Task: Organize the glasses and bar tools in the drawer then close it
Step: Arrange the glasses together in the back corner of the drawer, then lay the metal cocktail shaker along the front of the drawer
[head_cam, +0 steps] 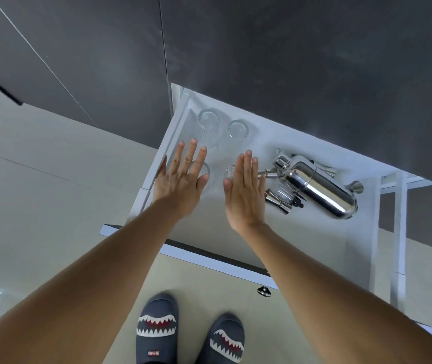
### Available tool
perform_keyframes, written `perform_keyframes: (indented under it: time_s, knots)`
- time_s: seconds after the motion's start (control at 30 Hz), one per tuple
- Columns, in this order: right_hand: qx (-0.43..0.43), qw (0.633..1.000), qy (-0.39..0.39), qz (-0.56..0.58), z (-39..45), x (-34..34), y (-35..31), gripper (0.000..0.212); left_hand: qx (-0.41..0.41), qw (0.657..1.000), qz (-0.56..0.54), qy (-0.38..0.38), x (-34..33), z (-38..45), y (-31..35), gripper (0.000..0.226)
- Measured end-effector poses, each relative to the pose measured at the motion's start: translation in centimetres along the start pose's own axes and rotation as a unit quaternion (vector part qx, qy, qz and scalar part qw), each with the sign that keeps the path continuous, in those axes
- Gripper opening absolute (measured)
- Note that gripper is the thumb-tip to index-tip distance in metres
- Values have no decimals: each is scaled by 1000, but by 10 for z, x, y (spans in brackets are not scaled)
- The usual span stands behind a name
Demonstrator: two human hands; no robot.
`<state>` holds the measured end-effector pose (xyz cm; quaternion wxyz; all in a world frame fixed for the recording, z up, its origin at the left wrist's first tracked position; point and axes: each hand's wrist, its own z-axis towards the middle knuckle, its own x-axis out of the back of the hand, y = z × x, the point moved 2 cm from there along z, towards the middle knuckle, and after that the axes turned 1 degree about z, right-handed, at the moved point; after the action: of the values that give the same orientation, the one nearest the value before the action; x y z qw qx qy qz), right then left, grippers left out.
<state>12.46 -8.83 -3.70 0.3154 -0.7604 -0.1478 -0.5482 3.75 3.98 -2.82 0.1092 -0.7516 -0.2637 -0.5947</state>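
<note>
The white drawer point(314, 240) stands pulled out below dark cabinet fronts. At its far left corner sit two clear glasses, a ribbed one point(209, 124) and a smaller one point(238, 129). Another clear glass point(205, 169) shows partly under my left hand point(180, 182), which hovers flat with fingers spread and holds nothing. My right hand point(245, 190) is flat beside it, fingers together, over a glass with a label point(229, 172) that it mostly hides. To its right lie a shiny steel cocktail shaker point(320, 189), a steel jigger point(278, 200) and other small bar tools.
The drawer's dark front panel point(209, 252) runs across near my forearms. A white rail frame point(400, 232) stands at the drawer's right side. My feet in shark-pattern slippers point(157, 329) are on the pale floor below, next to a small metal foot point(264, 290).
</note>
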Motion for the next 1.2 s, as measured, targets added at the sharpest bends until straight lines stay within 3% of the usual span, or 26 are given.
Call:
perform_keyframes:
  time_s: [0.53, 0.87, 0.97, 1.07, 1.2]
  knots:
    - [4, 1000, 1, 17, 46, -2, -11, 58, 68, 995, -77, 0, 10, 42, 4, 60]
    - [25, 999, -9, 43, 43, 11, -2, 63, 87, 991, -88, -48, 13, 56, 6, 62]
    - [-24, 998, 34, 56, 31, 22, 30, 66, 41, 995, -89, 11, 20, 47, 21, 64]
    - [-111, 990, 78, 35, 15, 34, 83, 66, -79, 991, -81, 65, 24, 37, 57, 61]
    - [-184, 979, 63, -57, -7, 52, 163, 70, -201, 978, -53, 17, 8, 42, 107, 59]
